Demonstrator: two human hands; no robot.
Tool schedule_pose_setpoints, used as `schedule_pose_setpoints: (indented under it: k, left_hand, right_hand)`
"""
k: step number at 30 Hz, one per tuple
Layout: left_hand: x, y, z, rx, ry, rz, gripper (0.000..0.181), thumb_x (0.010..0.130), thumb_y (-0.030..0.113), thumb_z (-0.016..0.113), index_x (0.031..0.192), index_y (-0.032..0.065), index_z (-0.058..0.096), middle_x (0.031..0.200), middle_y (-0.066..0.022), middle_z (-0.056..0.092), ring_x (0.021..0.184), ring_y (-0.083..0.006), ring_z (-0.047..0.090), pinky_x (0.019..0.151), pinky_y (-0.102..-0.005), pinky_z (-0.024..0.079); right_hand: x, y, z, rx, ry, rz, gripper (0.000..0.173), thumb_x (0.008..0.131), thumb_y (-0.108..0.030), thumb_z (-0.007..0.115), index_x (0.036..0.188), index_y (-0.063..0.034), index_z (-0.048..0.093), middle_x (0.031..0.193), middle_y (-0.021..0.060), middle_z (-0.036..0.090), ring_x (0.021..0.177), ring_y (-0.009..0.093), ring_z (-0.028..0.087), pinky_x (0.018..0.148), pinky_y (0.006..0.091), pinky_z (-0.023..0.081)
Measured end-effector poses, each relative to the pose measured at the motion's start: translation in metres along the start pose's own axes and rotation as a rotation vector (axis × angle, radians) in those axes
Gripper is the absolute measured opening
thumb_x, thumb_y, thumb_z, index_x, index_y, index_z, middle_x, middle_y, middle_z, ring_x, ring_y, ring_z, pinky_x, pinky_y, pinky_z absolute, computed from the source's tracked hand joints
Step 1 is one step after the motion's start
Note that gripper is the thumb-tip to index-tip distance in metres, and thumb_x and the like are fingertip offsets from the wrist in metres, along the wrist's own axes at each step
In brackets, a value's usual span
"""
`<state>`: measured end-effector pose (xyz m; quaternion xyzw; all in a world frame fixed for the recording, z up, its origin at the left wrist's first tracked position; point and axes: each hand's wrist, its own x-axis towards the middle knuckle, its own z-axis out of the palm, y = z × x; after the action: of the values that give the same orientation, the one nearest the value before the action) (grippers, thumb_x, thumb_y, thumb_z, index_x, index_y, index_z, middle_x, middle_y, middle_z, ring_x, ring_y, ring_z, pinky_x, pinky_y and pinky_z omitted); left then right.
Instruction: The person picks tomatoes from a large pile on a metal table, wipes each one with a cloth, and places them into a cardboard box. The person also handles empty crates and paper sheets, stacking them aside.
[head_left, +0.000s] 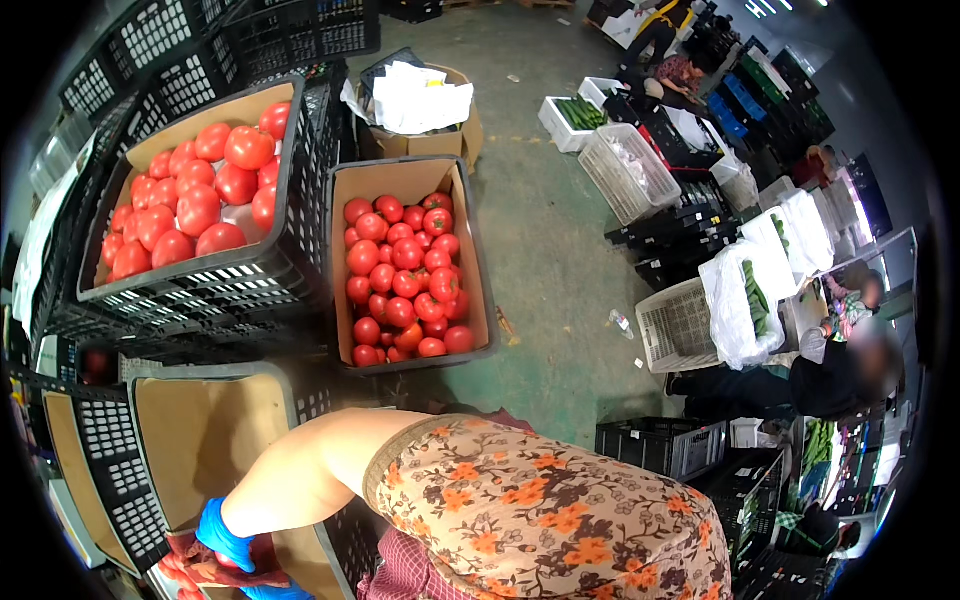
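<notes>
My right hand (196, 559), in a stained reddish glove with a blue cuff, is at the lower left beside a tomato (225, 559). Its fingers bend around the fruit, though the cuff covers part of the grip. Close against it is my left hand (251, 577), also gloved, with its blue cuff cut by the bottom edge; its fingers are largely hidden. More red tomatoes (174, 576) show just left of the hands. Both hands are over the near end of a black crate lined with brown cardboard (217, 420), whose far part is bare. A floral sleeve covers my right upper arm.
Ahead stand a cardboard-lined crate (486, 300) of tomatoes and a higher crate (289, 217) of larger tomatoes on stacked crates. A carton (469, 142) with papers is behind. Across the concrete floor (540, 247) are crates, bagged cucumbers (754, 300) and several people.
</notes>
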<state>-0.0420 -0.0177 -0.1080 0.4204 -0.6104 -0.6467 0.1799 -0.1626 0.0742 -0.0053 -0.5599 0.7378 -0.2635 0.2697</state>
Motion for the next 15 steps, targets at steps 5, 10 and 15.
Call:
schedule_pose_setpoints:
  k: [5, 10, 15]
  left_hand:
    - [-0.001, 0.002, 0.011, 0.015, -0.012, 0.010, 0.040, 0.088, 0.029, 0.053, 0.125, 0.0154, 0.056, 0.122, -0.0040, 0.057, 0.111, -0.0191, 0.052, 0.095, -0.0422, 0.040]
    - [-0.001, 0.003, 0.014, 0.019, -0.013, 0.010, 0.039, 0.087, 0.027, 0.053, 0.124, 0.0150, 0.056, 0.120, -0.0037, 0.057, 0.110, -0.0186, 0.052, 0.094, -0.0415, 0.040]
    - [0.001, 0.004, 0.020, 0.019, -0.033, 0.007, 0.038, 0.086, 0.025, 0.054, 0.122, 0.0146, 0.057, 0.118, -0.0034, 0.057, 0.108, -0.0181, 0.052, 0.093, -0.0408, 0.041]
  right_hand:
    - [0.008, 0.000, 0.014, 0.044, 0.001, 0.024, 0.052, 0.054, -0.051, 0.083, 0.093, -0.0169, 0.076, 0.097, 0.0071, 0.073, 0.091, 0.028, 0.068, 0.078, 0.0382, 0.053]
    - [0.004, 0.005, 0.011, 0.123, 0.047, -0.024, 0.053, 0.054, -0.052, 0.083, 0.091, -0.0152, 0.076, 0.095, 0.0083, 0.072, 0.090, 0.029, 0.068, 0.077, 0.0386, 0.053]
    - [0.008, 0.012, 0.009, 0.178, 0.093, -0.037, 0.054, 0.054, -0.054, 0.083, 0.089, -0.0134, 0.075, 0.093, 0.0095, 0.072, 0.089, 0.030, 0.068, 0.076, 0.0391, 0.053]
